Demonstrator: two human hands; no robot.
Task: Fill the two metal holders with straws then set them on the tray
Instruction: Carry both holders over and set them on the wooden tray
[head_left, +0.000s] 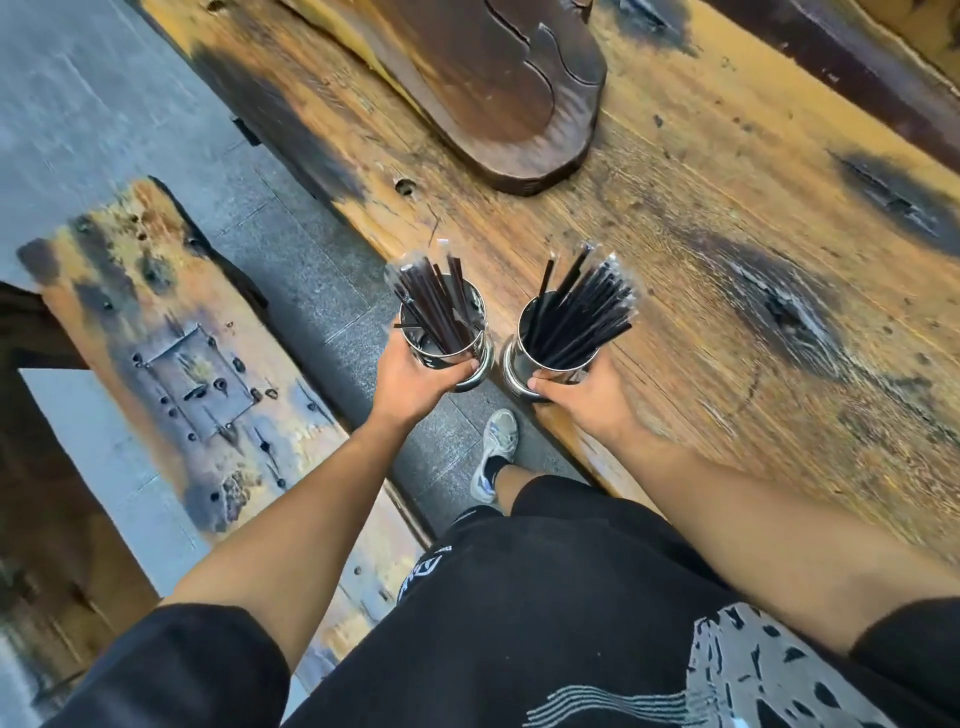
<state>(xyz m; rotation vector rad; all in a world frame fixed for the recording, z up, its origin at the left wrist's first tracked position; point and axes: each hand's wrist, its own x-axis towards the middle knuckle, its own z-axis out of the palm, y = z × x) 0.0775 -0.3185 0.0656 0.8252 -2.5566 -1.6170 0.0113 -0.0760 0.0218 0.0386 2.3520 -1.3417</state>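
Note:
I hold two shiny metal holders side by side, both packed with black wrapped straws. My left hand (415, 382) grips the left holder (470, 358), which hangs past the table's near edge, over the floor. My right hand (576, 397) grips the right holder (519, 364), just above the wooden table's edge. The straws in the left holder (434, 296) stand fairly upright; those in the right holder (584, 312) fan out to the right. A dark carved wooden tray (519, 104) lies farther back on the table, well apart from both holders.
The worn wooden table (727, 260) spreads to the right and back. A matching wooden bench (171, 364) stands at the left, with grey stone floor (322, 291) between it and the table. My shoe (496, 452) and dark shorts are below.

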